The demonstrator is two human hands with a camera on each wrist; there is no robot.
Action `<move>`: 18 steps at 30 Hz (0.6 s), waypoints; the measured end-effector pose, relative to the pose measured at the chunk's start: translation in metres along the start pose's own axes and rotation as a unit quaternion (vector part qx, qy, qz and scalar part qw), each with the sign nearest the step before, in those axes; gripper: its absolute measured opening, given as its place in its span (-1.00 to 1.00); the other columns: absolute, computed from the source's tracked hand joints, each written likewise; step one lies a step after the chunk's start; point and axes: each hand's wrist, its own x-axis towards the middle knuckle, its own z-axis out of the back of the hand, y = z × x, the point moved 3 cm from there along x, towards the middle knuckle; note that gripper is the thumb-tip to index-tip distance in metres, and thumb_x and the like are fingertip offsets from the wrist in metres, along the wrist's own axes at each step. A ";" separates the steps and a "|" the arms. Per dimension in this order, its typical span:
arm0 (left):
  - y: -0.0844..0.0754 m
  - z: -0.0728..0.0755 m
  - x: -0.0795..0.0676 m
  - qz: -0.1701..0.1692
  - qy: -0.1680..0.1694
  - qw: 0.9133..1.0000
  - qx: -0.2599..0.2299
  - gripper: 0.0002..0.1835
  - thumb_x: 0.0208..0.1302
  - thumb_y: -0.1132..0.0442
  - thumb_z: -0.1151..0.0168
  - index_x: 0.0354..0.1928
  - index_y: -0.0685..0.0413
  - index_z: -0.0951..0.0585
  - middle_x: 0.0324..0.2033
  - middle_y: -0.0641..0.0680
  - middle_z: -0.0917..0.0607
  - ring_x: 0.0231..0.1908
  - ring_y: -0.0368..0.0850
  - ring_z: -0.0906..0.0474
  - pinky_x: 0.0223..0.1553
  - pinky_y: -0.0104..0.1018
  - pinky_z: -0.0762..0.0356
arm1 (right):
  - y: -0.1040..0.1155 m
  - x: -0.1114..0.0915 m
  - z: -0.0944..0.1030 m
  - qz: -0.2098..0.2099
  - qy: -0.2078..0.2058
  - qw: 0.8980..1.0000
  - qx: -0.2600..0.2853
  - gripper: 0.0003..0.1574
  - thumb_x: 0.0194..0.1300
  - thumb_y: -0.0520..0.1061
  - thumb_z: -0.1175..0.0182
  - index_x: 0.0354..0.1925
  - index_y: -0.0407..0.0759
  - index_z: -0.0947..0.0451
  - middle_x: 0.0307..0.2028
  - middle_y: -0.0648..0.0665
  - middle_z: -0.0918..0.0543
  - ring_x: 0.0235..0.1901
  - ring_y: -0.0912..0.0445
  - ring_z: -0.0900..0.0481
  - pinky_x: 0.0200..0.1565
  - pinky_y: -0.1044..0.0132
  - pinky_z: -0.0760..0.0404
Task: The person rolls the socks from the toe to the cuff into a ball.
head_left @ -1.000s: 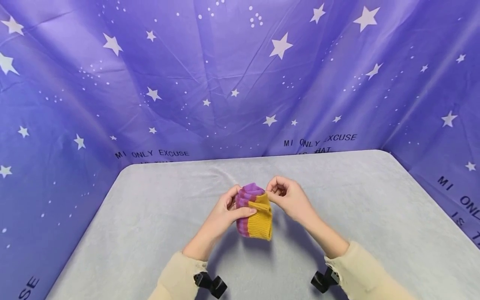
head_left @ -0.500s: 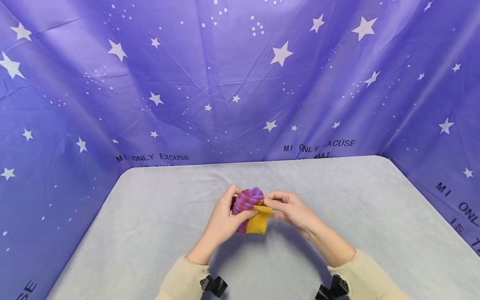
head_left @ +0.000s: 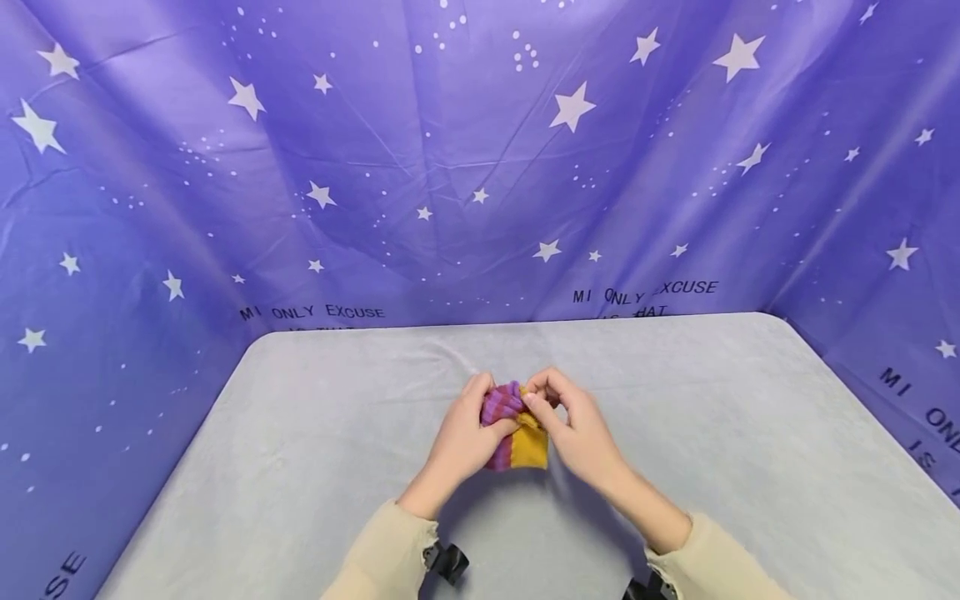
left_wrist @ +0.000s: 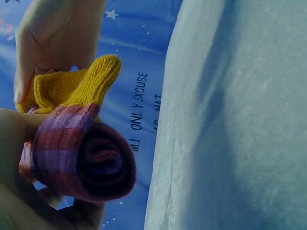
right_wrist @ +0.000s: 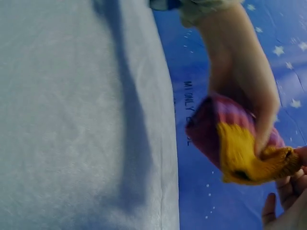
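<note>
Between both hands, above the table, is a rolled-up knit sock (head_left: 504, 406) with purple and maroon stripes and a mustard-yellow cuff (head_left: 531, 450). My left hand (head_left: 461, 433) grips the striped roll from the left, its thumb across the front near the cuff. My right hand (head_left: 579, 427) pinches the upper edge of the cuff between thumb and fingers. In the left wrist view the roll (left_wrist: 60, 136) shows its spiral end, and the yellow cuff stretches away toward the right hand (left_wrist: 64, 28). The right wrist view has the left thumb pressing into the yellow knit (right_wrist: 237, 148).
A pale grey cloth covers the table (head_left: 315, 467), whose far edge meets a purple curtain (head_left: 420, 125) printed with stars and lettering. Curtain panels also stand at both sides. A black wrist camera (head_left: 448, 563) sits at the left cuff of the beige sleeves.
The right hand has shifted its hold along the yellow cuff and now pinches its upper edge closer to the striped part. The left hand keeps holding the roll, which has moved slightly right.
</note>
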 end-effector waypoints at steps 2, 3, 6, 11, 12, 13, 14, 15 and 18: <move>0.000 0.000 0.004 -0.005 -0.020 1.000 -0.015 -0.65 0.10 0.25 -0.39 -0.32 0.04 -0.33 -0.31 0.03 -0.47 -0.31 -0.14 -0.44 -0.33 -0.33 -0.44 | 0.004 -0.003 -0.001 0.038 -0.017 0.998 -0.050 -0.97 0.39 -0.24 -0.17 -0.22 -0.13 -0.55 -0.46 0.04 -0.58 -0.39 0.29 -0.49 -0.25 0.35 -0.52; 0.000 0.001 0.005 -0.010 -0.034 0.999 -0.025 -0.65 0.08 0.25 -0.39 -0.32 0.05 -0.33 -0.30 0.05 -0.48 -0.30 -0.14 -0.44 -0.33 -0.33 -0.45 | 0.006 -0.003 -0.002 0.054 -0.024 0.996 -0.070 -0.96 0.36 -0.24 -0.20 -0.21 -0.12 -0.56 -0.45 0.06 -0.58 -0.37 0.29 -0.49 -0.25 0.35 -0.54; 0.000 0.003 0.007 -0.016 -0.083 0.995 -0.057 -0.63 0.03 0.26 -0.38 -0.29 0.09 -0.33 -0.27 0.10 -0.50 -0.26 -0.12 -0.47 -0.29 -0.32 -0.49 | 0.010 -0.003 -0.003 0.100 -0.030 0.986 -0.132 -0.79 0.26 -0.21 -0.33 -0.12 -0.10 -0.58 -0.37 0.06 -0.62 -0.32 0.27 -0.53 -0.23 0.31 -0.58; 0.004 0.006 0.007 0.006 -0.111 0.988 -0.110 -0.63 0.03 0.24 -0.32 -0.21 0.12 -0.33 -0.23 0.15 -0.52 -0.23 -0.08 -0.51 -0.25 -0.27 -0.54 | 0.012 0.000 -0.007 0.160 -0.046 0.966 -0.199 -0.58 0.09 -0.24 -0.46 -0.06 -0.15 -0.59 -0.31 -0.01 -0.68 -0.28 0.17 -0.60 -0.20 0.22 -0.61; 0.005 0.006 0.008 0.008 -0.106 0.988 -0.115 -0.63 0.04 0.23 -0.31 -0.19 0.12 -0.34 -0.23 0.16 -0.53 -0.23 -0.08 -0.52 -0.25 -0.26 -0.55 | 0.011 0.000 -0.008 0.162 -0.053 0.964 -0.203 -0.58 0.08 -0.26 -0.46 -0.07 -0.15 -0.60 -0.32 -0.01 -0.68 -0.28 0.17 -0.61 -0.21 0.21 -0.62; 0.005 0.006 0.008 0.009 -0.099 0.988 -0.119 -0.62 0.06 0.22 -0.31 -0.17 0.13 -0.35 -0.22 0.17 -0.55 -0.23 -0.08 -0.53 -0.24 -0.25 -0.56 | 0.011 0.000 -0.009 0.164 -0.062 0.963 -0.203 -0.59 0.07 -0.28 -0.46 -0.08 -0.15 -0.60 -0.32 -0.01 -0.69 -0.29 0.16 -0.61 -0.22 0.21 -0.62; 0.005 0.006 0.008 0.009 -0.092 0.988 -0.123 -0.62 0.07 0.20 -0.31 -0.14 0.13 -0.36 -0.21 0.19 -0.57 -0.23 -0.09 -0.53 -0.22 -0.25 -0.56 | 0.010 0.001 -0.009 0.165 -0.069 0.963 -0.202 -0.60 0.07 -0.29 -0.46 -0.09 -0.16 -0.61 -0.32 -0.02 -0.70 -0.29 0.16 -0.62 -0.22 0.21 -0.62; 0.005 0.006 0.008 0.011 -0.083 0.988 -0.130 -0.62 0.10 0.19 -0.30 -0.13 0.14 -0.37 -0.20 0.20 -0.59 -0.22 -0.10 -0.54 -0.21 -0.26 -0.56 | 0.010 0.001 -0.009 0.164 -0.074 0.963 -0.201 -0.61 0.07 -0.29 -0.46 -0.09 -0.16 -0.61 -0.31 -0.02 -0.70 -0.29 0.15 -0.62 -0.22 0.21 -0.63; 0.006 0.007 0.004 0.016 -0.045 0.986 -0.161 -0.65 0.17 0.21 -0.26 -0.09 0.16 -0.37 -0.16 0.24 -0.60 -0.23 -0.12 -0.54 -0.22 -0.29 -0.60 | 0.008 0.002 -0.008 0.149 -0.084 0.966 -0.194 -0.61 0.08 -0.29 -0.46 -0.09 -0.17 -0.62 -0.30 -0.04 -0.72 -0.29 0.14 -0.64 -0.24 0.21 -0.64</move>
